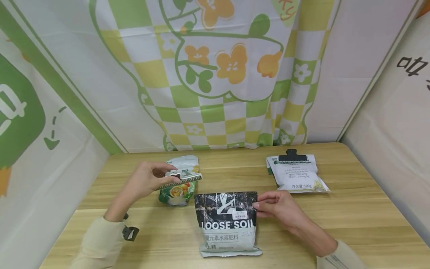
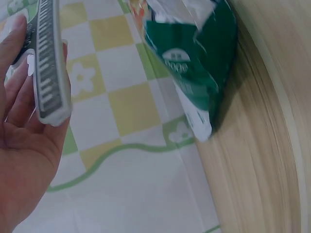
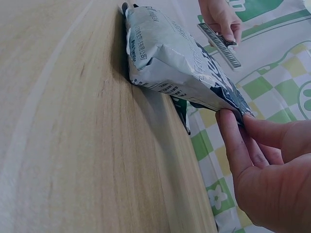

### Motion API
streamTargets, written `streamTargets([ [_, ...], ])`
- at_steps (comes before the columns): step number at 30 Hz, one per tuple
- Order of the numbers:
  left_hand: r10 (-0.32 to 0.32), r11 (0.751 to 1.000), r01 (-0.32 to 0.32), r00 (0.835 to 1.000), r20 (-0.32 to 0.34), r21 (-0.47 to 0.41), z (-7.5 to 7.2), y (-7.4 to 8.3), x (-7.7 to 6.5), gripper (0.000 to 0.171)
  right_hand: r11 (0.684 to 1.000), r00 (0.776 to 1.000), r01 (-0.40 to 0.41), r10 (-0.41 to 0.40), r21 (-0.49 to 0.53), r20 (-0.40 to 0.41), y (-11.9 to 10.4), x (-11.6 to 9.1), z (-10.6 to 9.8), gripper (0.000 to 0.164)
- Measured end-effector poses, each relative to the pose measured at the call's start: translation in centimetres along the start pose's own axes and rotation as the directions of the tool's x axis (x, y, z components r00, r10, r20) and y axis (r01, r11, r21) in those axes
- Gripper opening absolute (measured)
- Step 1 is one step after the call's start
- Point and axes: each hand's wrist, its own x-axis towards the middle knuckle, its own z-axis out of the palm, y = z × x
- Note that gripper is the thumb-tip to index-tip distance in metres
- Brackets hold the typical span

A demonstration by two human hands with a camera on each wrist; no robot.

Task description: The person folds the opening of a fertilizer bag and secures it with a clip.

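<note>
My left hand [image 1: 147, 178] holds a pale sealing clip [image 1: 184, 178] with a long ridged bar, raised above the left part of the table. In the left wrist view the clip [image 2: 50, 73] is seen along its toothed side. A black-and-white pouch [image 1: 220, 243] marked "LOOSE SOIL" stands at the front middle. My right hand [image 1: 280, 207] pinches its upper right edge between thumb and fingers, also plain in the right wrist view, where the pouch [image 3: 170, 63] leans away from the fingers. The clip is apart from this pouch.
Behind the left hand lies a green-and-white pouch [image 1: 178, 196] with fruit pictures, partly hidden by hand and clip. At the back right lies a white pouch [image 1: 297, 177], its folded top held by a black clip [image 1: 293, 156]. A checked curtain [image 1: 215, 112] hangs along the wooden table's [image 1: 235, 164] back edge.
</note>
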Motion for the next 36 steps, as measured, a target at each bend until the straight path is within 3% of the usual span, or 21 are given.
streamTargets([
  [10, -0.011, 0.998, 0.013, 0.999, 0.031, -0.065, 1.3, 1.5, 1.1, 0.043, 1.0, 1.0, 0.002, -0.002, 0.006, 0.003, -0.1, 0.0, 0.0, 0.023],
  [21, 0.047, 0.987, -0.027, 0.992, 0.12, -0.156, 3.1, 3.8, 2.5, 0.042, 1.0, 1.0, 0.007, -0.007, 0.007, 0.003, -0.1, 0.1, 0.1, 0.024],
  [30, 0.093, 0.985, -0.064, 0.98, 0.177, -0.162, 4.1, 5.1, 3.5, 0.039, 1.0, 1.0, 0.009, -0.009, 0.005, 0.003, -0.1, 0.1, 0.2, 0.026],
  [36, 0.167, 0.984, -0.152, 0.971, 0.17, -0.099, 4.8, 6.2, 3.8, 0.035, 1.0, 1.0, 0.014, -0.014, 0.002, 0.001, -0.1, 0.1, 0.1, 0.027],
])
